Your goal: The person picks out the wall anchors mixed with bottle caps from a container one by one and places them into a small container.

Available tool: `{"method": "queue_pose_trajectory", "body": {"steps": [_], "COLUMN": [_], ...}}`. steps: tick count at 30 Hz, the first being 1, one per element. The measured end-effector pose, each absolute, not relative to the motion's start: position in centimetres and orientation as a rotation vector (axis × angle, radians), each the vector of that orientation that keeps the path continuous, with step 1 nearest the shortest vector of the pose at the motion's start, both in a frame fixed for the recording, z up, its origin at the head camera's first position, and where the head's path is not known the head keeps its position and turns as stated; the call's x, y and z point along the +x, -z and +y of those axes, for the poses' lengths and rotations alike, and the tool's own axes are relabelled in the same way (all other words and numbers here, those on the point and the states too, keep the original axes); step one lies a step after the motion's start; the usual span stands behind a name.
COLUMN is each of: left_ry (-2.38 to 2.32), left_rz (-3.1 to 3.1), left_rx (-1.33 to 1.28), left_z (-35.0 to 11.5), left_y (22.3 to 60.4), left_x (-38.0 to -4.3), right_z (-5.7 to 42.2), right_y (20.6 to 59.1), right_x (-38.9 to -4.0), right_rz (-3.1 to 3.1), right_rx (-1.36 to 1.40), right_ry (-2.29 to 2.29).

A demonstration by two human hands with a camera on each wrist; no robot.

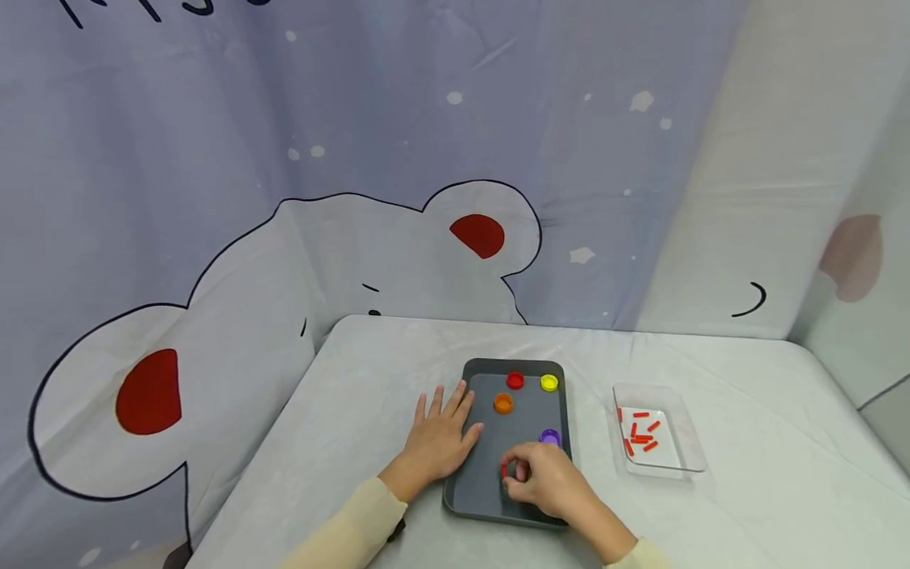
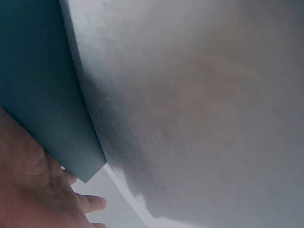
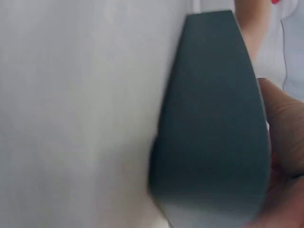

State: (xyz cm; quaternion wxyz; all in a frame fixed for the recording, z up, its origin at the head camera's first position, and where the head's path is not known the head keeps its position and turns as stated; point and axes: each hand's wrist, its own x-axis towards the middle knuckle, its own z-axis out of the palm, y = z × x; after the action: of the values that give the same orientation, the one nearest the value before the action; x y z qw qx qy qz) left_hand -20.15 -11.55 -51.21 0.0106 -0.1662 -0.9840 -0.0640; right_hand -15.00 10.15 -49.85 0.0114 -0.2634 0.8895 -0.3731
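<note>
A dark grey tray lies on the white-covered table. Over its left rim rests my left hand, fingers spread and straight; the left wrist view has the same hand beside the tray's side wall. Between thumb and index finger my right hand pinches a small red stick, upright above the tray's lower part. Just beyond that hand sits a purple round cap, partly hidden. In the right wrist view the tray wall covers part of the right hand.
Farther up the tray are a red cap, a yellow cap and an orange cap. Right of the tray stands a clear plastic box with several red sticks. A printed curtain hangs behind the table.
</note>
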Motion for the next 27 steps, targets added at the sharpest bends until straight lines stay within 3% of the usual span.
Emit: {"method": "queue_pose_trajectory", "body": {"steps": [12, 27], "left_ry": [0.237, 0.275], "left_rz": [-3.067, -3.035], "left_rx": [-0.538, -0.568], "left_z": [-11.6, -11.7], "left_y": [51.2, 51.3], "left_x": [-20.1, -20.1], "right_z": [14.4, 22.3], "right_y": [48.3, 46.8], "right_x": [-15.6, -15.8], "right_rz": [2.795, 3.016], "right_rx": [-0.689, -0.435], "right_ry": [1.416, 1.394]}}
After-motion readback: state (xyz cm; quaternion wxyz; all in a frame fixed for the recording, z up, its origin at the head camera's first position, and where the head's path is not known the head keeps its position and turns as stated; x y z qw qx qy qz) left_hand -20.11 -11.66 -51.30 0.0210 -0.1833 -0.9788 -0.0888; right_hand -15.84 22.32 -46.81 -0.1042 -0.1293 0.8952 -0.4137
